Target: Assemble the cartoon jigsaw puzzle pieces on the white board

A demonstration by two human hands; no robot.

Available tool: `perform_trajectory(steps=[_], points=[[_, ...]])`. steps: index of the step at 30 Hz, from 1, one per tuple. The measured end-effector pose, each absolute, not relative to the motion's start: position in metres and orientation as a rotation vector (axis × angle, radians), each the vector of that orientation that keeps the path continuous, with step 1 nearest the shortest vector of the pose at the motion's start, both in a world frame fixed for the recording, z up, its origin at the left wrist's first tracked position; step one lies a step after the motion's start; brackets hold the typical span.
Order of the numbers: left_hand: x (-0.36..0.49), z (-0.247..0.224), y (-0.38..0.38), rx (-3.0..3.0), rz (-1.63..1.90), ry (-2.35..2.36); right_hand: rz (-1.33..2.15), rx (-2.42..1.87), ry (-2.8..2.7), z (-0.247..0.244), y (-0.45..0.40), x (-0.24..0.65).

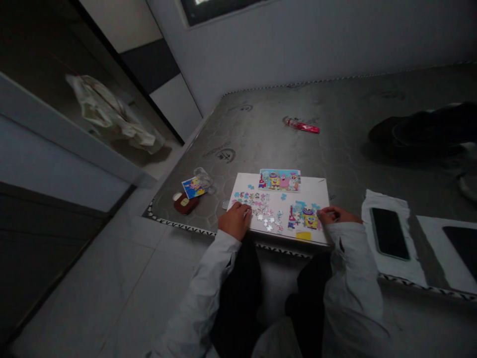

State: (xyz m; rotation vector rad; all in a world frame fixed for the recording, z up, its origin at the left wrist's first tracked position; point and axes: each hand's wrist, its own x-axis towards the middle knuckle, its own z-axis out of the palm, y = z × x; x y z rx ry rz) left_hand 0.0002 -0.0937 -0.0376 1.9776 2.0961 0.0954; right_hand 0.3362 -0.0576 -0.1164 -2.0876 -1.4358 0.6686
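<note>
A white board point(276, 201) lies near the front edge of the mattress. Its left part is strewn with loose jigsaw pieces point(266, 219), some turned grey side up. My left hand point(234, 221) rests on the left front corner beside them, fingers curled; what they hold, if anything, is hidden. Toward the right is a partly joined jigsaw puzzle point(303, 216) with a yellow cartoon figure. My right hand point(337, 216) is at its right side, thumb and fingers closed together; anything between them is too small to make out. A cartoon picture card point(279, 180) lies along the board's back edge.
A yellow slip point(303, 235) is at the board's front. Left are a blue picture card point(194, 187), clear plastic point(203, 179) and a brown case point(185, 203). A phone point(389, 233) lies on white cloth at right. Behind is a red packet point(303, 126).
</note>
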Motion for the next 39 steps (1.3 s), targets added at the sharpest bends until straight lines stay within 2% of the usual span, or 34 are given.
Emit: perform_trajectory(steps=[4, 10, 27, 39], points=[[0.007, -0.035, -0.093, 1.978, 0.07, 2.095, 0.738, -2.125, -1.424, -0.116, -0.056, 0.336], [-0.003, -0.036, -0.086, 1.937, 0.089, 2.12, 0.626, -2.051, -1.432, -0.107, -0.068, 0.331], [-0.043, -0.034, -0.075, 1.78, 0.136, 2.326, 0.641, -2.035, -1.438, -0.105, -0.069, 0.329], [-0.027, -0.042, -0.077, 1.838, 0.22, 2.209, 0.638, -2.039, -1.421, -0.112, -0.068, 0.33]])
